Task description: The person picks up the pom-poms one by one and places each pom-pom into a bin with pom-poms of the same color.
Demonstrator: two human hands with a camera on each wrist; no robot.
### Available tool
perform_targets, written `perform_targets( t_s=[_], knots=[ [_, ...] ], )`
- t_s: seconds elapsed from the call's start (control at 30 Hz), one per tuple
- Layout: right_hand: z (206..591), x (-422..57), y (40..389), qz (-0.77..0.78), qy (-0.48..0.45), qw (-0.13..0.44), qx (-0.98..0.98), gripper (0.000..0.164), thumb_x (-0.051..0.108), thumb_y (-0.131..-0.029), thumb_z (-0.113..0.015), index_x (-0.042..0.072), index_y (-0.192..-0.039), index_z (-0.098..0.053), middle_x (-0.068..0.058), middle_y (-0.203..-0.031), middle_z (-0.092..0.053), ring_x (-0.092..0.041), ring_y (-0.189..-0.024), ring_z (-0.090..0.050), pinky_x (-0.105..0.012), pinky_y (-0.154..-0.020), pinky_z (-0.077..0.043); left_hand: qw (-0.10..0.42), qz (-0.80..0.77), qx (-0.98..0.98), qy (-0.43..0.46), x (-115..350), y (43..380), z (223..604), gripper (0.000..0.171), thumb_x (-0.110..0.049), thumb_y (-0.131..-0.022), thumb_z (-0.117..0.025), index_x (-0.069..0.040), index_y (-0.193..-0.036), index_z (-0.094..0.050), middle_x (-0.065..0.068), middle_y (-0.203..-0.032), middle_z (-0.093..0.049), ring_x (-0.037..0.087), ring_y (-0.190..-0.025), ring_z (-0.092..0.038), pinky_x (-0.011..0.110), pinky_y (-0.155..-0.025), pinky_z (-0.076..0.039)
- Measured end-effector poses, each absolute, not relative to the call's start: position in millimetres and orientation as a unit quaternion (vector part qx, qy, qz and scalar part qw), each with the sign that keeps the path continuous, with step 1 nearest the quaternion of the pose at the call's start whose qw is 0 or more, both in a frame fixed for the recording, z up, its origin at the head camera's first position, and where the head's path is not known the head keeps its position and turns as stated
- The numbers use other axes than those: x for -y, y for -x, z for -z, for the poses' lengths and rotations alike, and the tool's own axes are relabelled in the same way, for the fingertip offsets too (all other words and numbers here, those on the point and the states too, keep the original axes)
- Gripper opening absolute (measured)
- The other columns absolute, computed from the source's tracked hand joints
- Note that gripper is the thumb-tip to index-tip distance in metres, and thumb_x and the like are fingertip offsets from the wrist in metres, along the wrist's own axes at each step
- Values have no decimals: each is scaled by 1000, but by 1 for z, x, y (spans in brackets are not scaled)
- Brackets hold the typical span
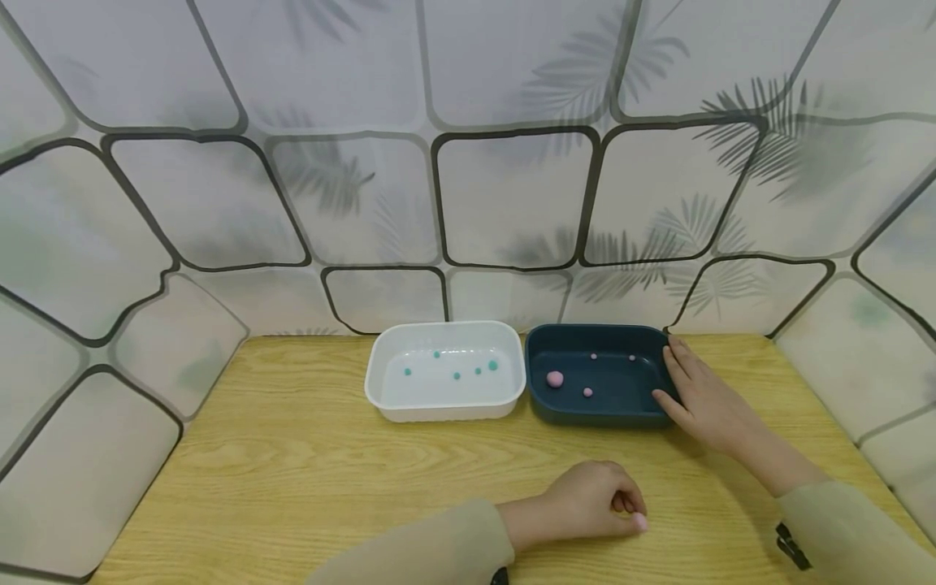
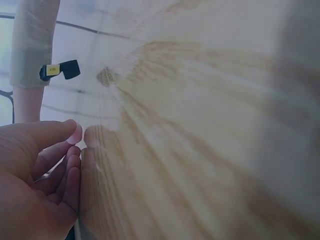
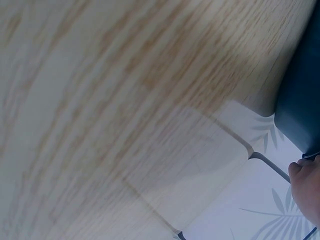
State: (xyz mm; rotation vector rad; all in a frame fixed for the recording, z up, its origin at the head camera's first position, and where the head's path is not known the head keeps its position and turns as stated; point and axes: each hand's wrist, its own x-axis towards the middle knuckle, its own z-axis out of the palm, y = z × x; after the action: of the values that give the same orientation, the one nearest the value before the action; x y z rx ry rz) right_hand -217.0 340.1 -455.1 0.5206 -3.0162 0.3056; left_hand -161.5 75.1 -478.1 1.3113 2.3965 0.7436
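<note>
Hands rest at two different places on the wooden table (image 1: 292, 479). The left hand (image 1: 588, 502) lies near the front edge, knuckles up, its fingers curled under and its thumb brought against them — between thumb tip and fingertip sits a small pink ball (image 1: 640, 522), pinched just above the table top. The left wrist view shows the same pose from below: the thumb (image 2: 55, 131) lies across the tops of the bent fingers, with the table grain blurred beyond. A beige sleeve covers the forearm, which comes in from the lower middle of the head view.

The right hand (image 1: 705, 398) reaches farther back and to the right, its forearm running diagonally from the lower right corner. Its fingers are straight and slightly spread, laid along the right end of the dark blue tray (image 1: 661, 337), with the thumb touching the tray's near right corner; nothing is gripped. In the right wrist view only a fingertip shows beside the tray's wall.

Inside the blue tray lie more pink balls — one larger (image 1: 555, 379) near its left side and smaller ones scattered farther in. Just beside it on the left, touching or nearly so, stands a white tray (image 1: 380, 366) holding several small teal balls (image 1: 493, 366). Both trays sit at the far side of the table.
</note>
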Motion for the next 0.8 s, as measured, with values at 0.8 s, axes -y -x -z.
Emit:
perform_targets(
  t_s=[0.8],
  knots=[
    [453, -339, 216, -98, -167, 32, 980, 83, 40, -111, -54, -17, -162, -21, -38, -172, -15, -55, -159, -20, -70, -122, -31, 238, -385, -799, -395, -68, 166, 473, 17, -26, -101, -75, -13, -109, -81, -12, -85, -72, -12, -72, -57, 6, -70, -50]
  ],
)
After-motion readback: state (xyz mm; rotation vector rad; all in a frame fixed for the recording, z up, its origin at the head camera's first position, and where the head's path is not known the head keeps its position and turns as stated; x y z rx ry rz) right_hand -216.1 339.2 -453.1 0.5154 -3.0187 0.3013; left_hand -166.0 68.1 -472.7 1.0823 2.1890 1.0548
